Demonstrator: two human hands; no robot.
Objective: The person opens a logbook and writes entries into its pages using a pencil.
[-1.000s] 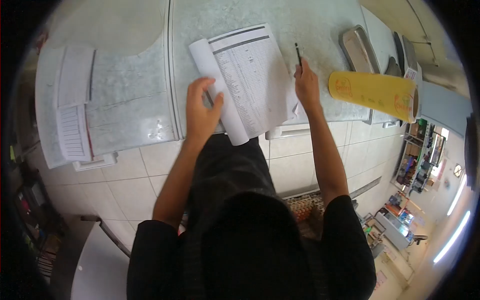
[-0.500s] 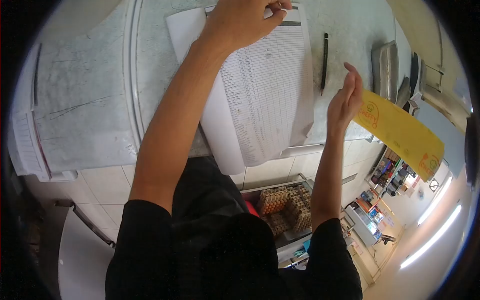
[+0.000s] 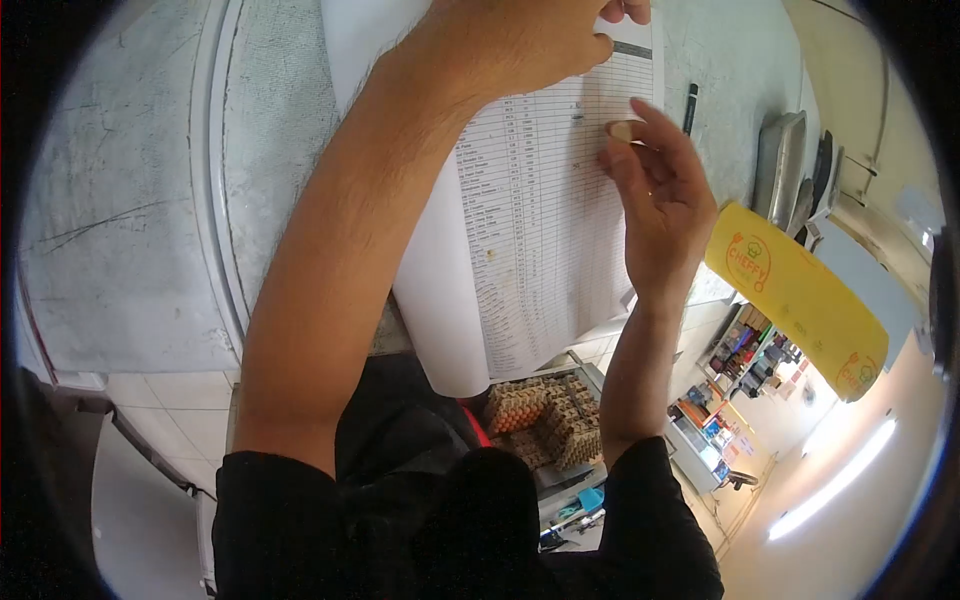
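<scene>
A stapled or bound stack of printed sheets (image 3: 545, 220) with a table of rows lies on the worn metal-looking tabletop (image 3: 130, 200), its left pages rolled over. My left hand (image 3: 545, 45) reaches across the top of the sheets, partly cut off by the frame edge. Its thumb is apart from the bent fingertips, and no object shows between them. Over the right side of the page is my right hand (image 3: 668, 190), fingers loosely bent and apart, with nothing clearly held. A black pen or pencil (image 3: 691, 108) lies just beyond it, partly hidden by the fingers.
A yellow printed sheet (image 3: 790, 300) hangs off to the right, near metal trays (image 3: 778, 165). Below the table edge, egg cartons (image 3: 550, 415) with eggs sit in a container. A grey chair (image 3: 145, 510) stands at lower left.
My right hand has moved left and up over the page, its fingers now bent. My left hand has shifted right. The view has moved closer to the sheets.
</scene>
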